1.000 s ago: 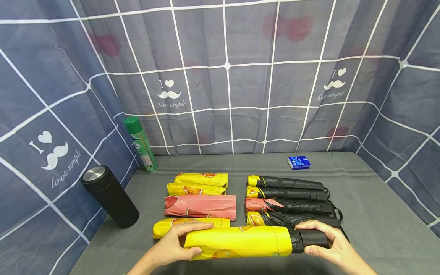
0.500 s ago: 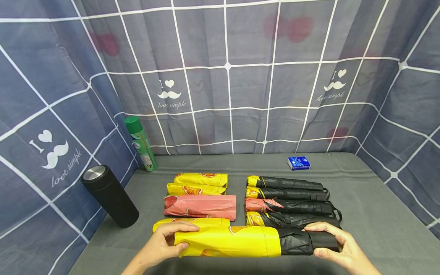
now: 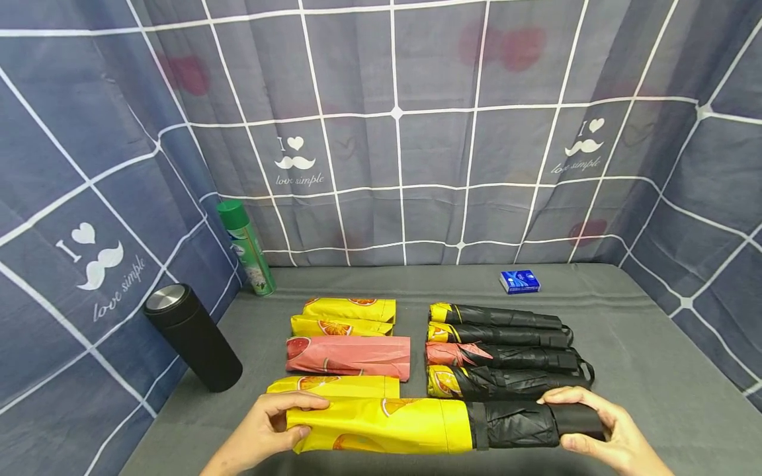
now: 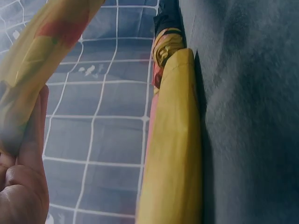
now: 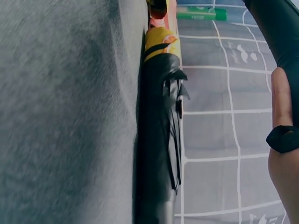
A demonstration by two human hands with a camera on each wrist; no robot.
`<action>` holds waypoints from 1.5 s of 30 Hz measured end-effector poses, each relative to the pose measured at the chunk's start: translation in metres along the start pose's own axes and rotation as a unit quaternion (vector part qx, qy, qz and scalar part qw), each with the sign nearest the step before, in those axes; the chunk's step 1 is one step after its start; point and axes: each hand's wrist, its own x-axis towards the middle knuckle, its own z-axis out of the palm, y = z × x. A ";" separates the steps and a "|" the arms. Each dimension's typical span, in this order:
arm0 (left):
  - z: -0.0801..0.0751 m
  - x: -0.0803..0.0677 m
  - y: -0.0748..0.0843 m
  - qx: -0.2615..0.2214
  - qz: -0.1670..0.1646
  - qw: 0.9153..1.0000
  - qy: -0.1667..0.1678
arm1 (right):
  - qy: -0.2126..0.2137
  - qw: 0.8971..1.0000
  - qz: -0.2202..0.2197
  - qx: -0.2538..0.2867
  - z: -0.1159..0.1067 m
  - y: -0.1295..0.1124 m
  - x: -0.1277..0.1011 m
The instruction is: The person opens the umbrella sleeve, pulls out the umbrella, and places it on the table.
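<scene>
A folded black umbrella [image 3: 520, 424] is held level near the front, its left part inside a yellow sleeve [image 3: 375, 426] printed with orange slices. At the sleeve's left end, my left hand [image 3: 270, 426] grips the fabric between thumb and fingers. The black handle at the other end is in the grip of my right hand [image 3: 607, 430]. A dark strap loop [image 5: 283, 139] lies round the fingers in the right wrist view. Behind, a yellow sleeve [image 3: 333, 385], a pink sleeve [image 3: 348, 357] and more yellow ones lie in a column. Several folded umbrellas [image 3: 506, 381] lie to their right.
On the left a black flask [image 3: 193, 337] stands on the grey table [image 3: 631, 330]. A green spray can [image 3: 246, 248] is at the back left. A small blue packet [image 3: 520, 281] lies at the back right. Checked curtain [image 3: 428, 152] encloses the back and sides.
My left hand has moved left with the yellow sleeve, while my right hand has moved right with the handle. More of the black umbrella shows beyond the sleeve's mouth.
</scene>
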 end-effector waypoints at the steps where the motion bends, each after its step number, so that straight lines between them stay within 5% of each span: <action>1: -0.002 -0.002 0.000 0.001 -0.001 1.000 0.000 | 0.007 1.000 0.002 -0.009 -0.001 0.000 -0.002; 5: -0.008 -0.008 0.001 -0.004 -0.009 1.000 -0.004 | 0.026 0.999 0.005 -0.037 -0.005 0.000 -0.009; 21: -0.032 -0.037 -0.001 -0.020 -0.061 0.998 0.019 | 0.029 1.000 -0.004 0.002 -0.032 0.005 -0.037; 26: -0.041 -0.047 -0.006 -0.009 -0.076 0.997 0.017 | 0.050 0.996 0.054 -0.052 -0.037 0.005 -0.045; 35: -0.047 -0.058 -0.017 0.006 -0.095 0.995 0.011 | 0.093 0.969 0.184 -0.133 -0.041 0.009 -0.052; 45: -0.049 -0.061 -0.024 0.082 -0.117 0.988 0.060 | 0.047 0.975 0.210 -0.062 -0.042 0.020 -0.049</action>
